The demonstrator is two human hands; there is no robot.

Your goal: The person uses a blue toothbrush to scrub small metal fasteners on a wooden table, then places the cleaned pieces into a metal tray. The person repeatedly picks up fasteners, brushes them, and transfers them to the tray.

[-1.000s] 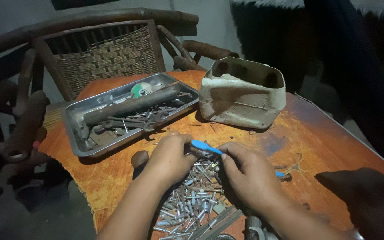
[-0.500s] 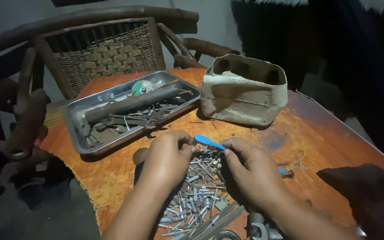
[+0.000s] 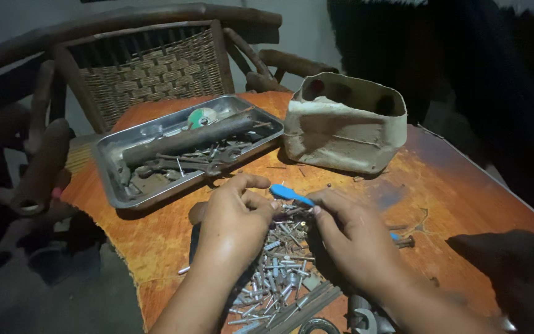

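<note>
Sorting of small fasteners, seen from the worker's head. The left hand [image 3: 233, 226] rests at the left edge of a heap of screws and rivets [image 3: 276, 266] lying near the viewer on the surface [image 3: 452, 204]; its thumb and forefinger are pinched together over the far end of the heap, though whether they enclose a single piece cannot be told. The right hand [image 3: 356, 238] holds a blue plastic tool [image 3: 290, 195], a toothbrush-like handle, its grip closed on the shaft so that the blue head projects left toward the left fingertips. The heap lies between the two hands and directly beneath the tool's head.

Step in hand, as judged: picking or brushing individual pieces at the far end of the heap. The next move would call for fine fingertip control, since the pieces are small, mixed and overlapping, and a careless sweep could scatter them across the surface.

Surroundings. The surface is a worn orange-brown wooden top, stained and chipped along its left edge. Far left on it stands a shallow metal tray [image 3: 109, 185] holding a rusty bar, spanners and a green-and-white disc. To the right of the tray stands a dirty cut-open plastic container [image 3: 344, 133]. Beyond the surface stands a wicker-backed chair [image 3: 149, 71] of dark wood. The room is dim; a dark object lies on the surface at far right, unidentifiable.
</note>
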